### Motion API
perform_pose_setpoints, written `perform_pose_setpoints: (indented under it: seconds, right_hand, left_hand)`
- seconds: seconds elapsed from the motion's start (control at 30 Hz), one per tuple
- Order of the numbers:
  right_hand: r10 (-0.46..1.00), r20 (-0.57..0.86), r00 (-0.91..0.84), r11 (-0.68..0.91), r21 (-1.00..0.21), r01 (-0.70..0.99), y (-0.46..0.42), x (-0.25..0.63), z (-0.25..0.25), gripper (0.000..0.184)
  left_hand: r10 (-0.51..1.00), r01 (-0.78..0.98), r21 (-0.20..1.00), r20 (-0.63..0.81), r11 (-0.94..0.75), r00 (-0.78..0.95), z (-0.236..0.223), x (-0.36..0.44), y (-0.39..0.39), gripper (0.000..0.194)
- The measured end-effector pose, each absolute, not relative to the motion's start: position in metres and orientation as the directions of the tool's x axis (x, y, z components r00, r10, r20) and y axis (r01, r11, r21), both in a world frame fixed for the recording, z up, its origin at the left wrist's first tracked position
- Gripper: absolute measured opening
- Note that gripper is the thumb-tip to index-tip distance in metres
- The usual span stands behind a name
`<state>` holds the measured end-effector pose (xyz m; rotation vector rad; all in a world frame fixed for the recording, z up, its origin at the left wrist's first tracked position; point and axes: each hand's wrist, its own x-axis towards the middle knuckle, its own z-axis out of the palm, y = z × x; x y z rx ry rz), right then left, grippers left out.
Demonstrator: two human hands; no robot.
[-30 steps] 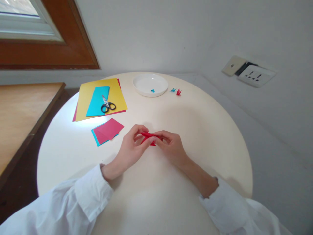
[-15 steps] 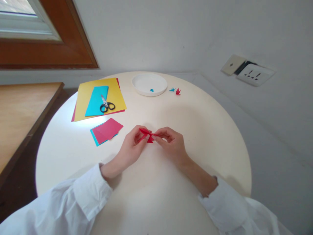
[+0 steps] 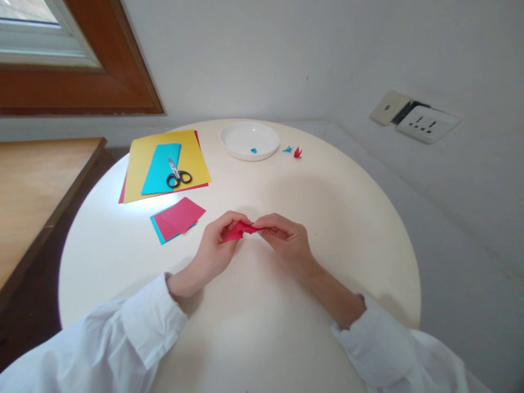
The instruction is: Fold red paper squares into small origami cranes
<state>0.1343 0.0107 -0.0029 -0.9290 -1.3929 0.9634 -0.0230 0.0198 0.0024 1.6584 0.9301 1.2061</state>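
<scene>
A folded piece of red paper [image 3: 236, 231] is held between both hands over the middle of the white round table [image 3: 262, 338]. My left hand [image 3: 216, 240] grips its left part, with the fingers curled behind it. My right hand [image 3: 286, 237] pinches its right end between thumb and fingers. Parts of the paper are hidden by the fingers. To the left of my left hand lie small cut sheets, a red sheet [image 3: 180, 216] on top of a blue one [image 3: 159, 232].
Scissors with black handles [image 3: 179, 177] rest on folded blue paper [image 3: 158, 169], over yellow [image 3: 196, 158] and red sheets. A white dish [image 3: 249, 156] at the back holds a small blue paper piece [image 3: 254, 150]. Right of it sit a blue paper crane [image 3: 288, 149] and a red folded figure [image 3: 298, 153].
The red paper has been turned between my fingers: its spread points no longer show, and a broader folded side faces me. My hands stay in nearly the same place.
</scene>
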Motion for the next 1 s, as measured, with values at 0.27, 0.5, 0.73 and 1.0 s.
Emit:
perform_pose_setpoints:
  seconds: [0.27, 0.5, 0.73, 1.0]
  right_hand:
    - [0.925, 0.381, -0.012, 0.381, -0.924, 0.027, 0.010, 0.134, -0.001, 0.019]
    - [0.903, 0.418, -0.101, 0.419, -0.908, -0.006, 0.006, 0.135, 0.003, 0.016]
    - [0.924, 0.374, -0.076, 0.377, -0.926, 0.028, 0.007, 0.134, 0.003, 0.005]
    - [0.958, 0.286, -0.035, 0.284, -0.958, -0.046, 0.007, 0.134, 0.002, 0.002]
  left_hand:
    - [0.862, 0.046, 0.888, 0.432, -0.458, 0.264, -0.002, -0.020, 0.019, 0.013]
    - [0.885, 0.050, 0.904, 0.404, -0.426, 0.231, 0.001, -0.019, 0.017, 0.009]
    - [0.898, 0.073, 0.913, 0.377, -0.402, 0.224, 0.006, -0.019, 0.017, 0.005]
    - [0.920, 0.042, 0.937, 0.331, -0.347, 0.210, 0.008, -0.018, 0.016, 0.004]
